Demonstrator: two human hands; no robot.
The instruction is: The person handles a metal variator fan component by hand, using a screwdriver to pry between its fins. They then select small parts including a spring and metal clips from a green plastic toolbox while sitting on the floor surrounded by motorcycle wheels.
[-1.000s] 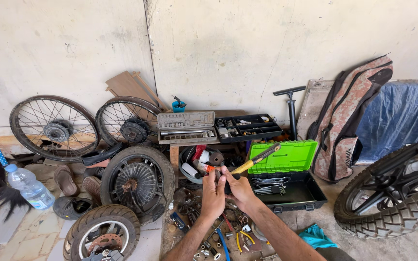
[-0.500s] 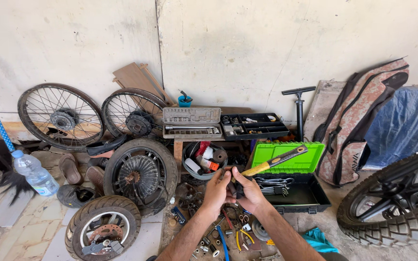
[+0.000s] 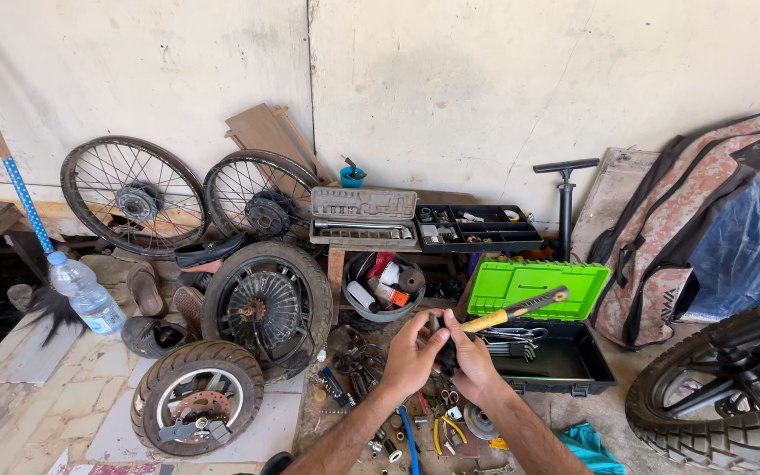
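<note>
Hammer [image 3: 521, 310] has dipped lower; both hands [image 3: 442, 352] grip its dark head, yellow-and-black handle angled up.

A cracked, pale plaster wall [image 3: 450, 79] rises behind a dusty tiled floor [image 3: 24, 396] in daylight

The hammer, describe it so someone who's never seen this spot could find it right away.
Find the open toolbox with the bright green lid on the floor by the wall. In front of it, the right hand holds the hammer, its handle slanting up across that lid. Its yellow-and-black handle sets it apart from the grey wrenches in the box.
</note>
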